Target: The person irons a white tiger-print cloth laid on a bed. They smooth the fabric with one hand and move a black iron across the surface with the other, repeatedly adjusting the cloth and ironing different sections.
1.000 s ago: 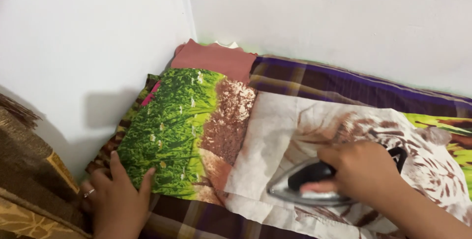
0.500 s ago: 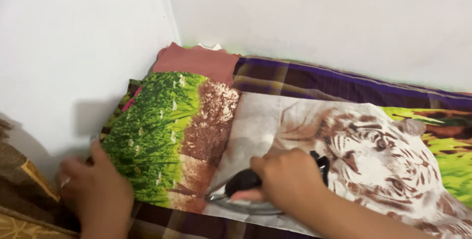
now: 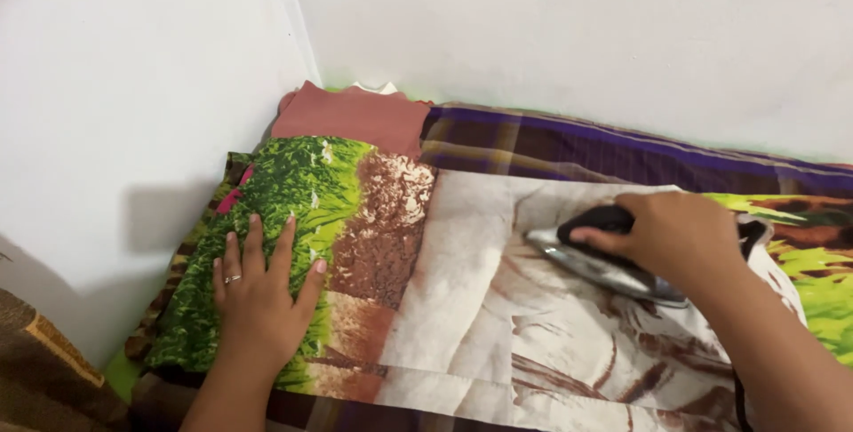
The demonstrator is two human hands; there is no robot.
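A printed cloth [image 3: 462, 254] with green grass, brown ground and a pale tiger picture lies spread over a purple and brown plaid blanket [image 3: 569, 143]. My left hand [image 3: 262, 294] rests flat on the green part of the cloth, fingers spread, a ring on one finger. My right hand [image 3: 675, 232] grips the black handle of a metal clothes iron [image 3: 595, 259], whose soleplate sits on the pale middle of the cloth with its tip pointing left.
A folded reddish-pink cloth [image 3: 351, 116] lies in the corner where two white walls [image 3: 133, 85] meet. A brown patterned cushion [image 3: 44, 370] sits at the lower left. The iron's dark cord [image 3: 737, 396] runs down beside my right forearm.
The iron slid left toward the near edge, then up and right onto the middle of the cloth. My left hand moved from the cloth's left edge onto the green part and flattened.
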